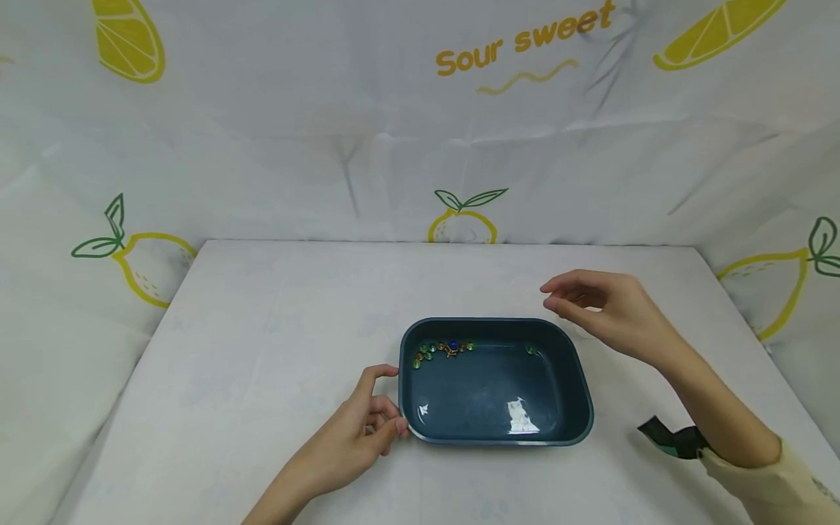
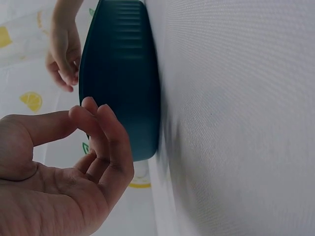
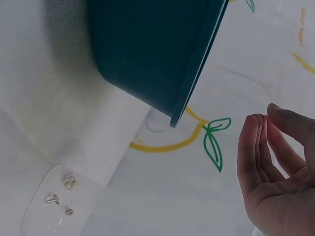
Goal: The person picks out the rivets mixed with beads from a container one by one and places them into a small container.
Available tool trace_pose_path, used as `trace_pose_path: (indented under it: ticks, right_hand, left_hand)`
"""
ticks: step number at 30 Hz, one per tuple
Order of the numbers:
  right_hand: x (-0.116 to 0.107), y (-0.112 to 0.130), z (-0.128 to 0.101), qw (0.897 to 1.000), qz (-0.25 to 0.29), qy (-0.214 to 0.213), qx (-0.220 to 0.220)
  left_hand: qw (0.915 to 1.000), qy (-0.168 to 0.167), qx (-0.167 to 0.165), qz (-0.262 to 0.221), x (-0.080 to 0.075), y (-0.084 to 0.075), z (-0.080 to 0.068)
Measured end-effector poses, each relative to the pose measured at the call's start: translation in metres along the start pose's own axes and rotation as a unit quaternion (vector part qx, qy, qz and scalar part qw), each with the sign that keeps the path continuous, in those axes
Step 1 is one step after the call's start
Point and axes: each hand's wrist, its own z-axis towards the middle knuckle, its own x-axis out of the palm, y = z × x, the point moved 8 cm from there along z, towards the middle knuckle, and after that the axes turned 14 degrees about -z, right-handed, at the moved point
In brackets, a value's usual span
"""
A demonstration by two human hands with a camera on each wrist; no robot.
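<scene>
1 blue tub [image 1: 577, 379] | 2 hands: left hand [image 1: 357, 437] at rim, right hand [image 1: 607, 310] above

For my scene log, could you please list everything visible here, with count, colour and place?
basin: one, dark blue, middle of the table, water inside.
beads: a cluster, green, blue and orange, along the basin's far wall; one green one apart, far right corner.
table: one, white cloth.
backdrop: one, white, lemon prints, behind and beside the table.
strap: one, black and green, near right forearm.
left hand: touches the basin's near left corner.
right hand: above the far right corner, empty.
</scene>
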Motion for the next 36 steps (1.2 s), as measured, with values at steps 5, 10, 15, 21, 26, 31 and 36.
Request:
trace_pose_path:
  ticks: [5,10,15,21,26,31,36]
  right_hand:
    - [0.006,0.014,0.006,0.999,0.025,0.038,-0.023]
    - [0.008,0.026,0.011,0.996,0.043,0.058,-0.050]
    - [0.014,0.036,0.016,0.993,0.063,0.076,-0.065]
    - [0.024,0.043,0.019,0.989,0.074,0.105,-0.067]
    - [0.034,0.050,0.022,0.985,0.084,0.124,-0.080]
    - [0.044,0.058,0.023,0.977,0.112,0.156,-0.087]
    - [0.054,0.064,0.024,0.971,0.127,0.188,-0.080]
  left_hand:
    - [1.0000,0.000,0.000,-0.002,0.000,0.000,0.000]
    - [1.0000,0.001,0.002,-0.002,0.000,-0.001,0.000]
    - [1.0000,-0.003,-0.001,-0.004,-0.001,0.000,0.000]
    - [1.0000,-0.004,-0.001,-0.003,-0.001,0.000,0.000]
    - [1.0000,-0.005,-0.001,0.001,-0.001,0.000,0.000]
    - [1.0000,-0.007,-0.003,0.002,-0.001,0.001,0.000]
    - [1.0000,-0.006,-0.004,-0.001,-0.001,0.002,0.000]
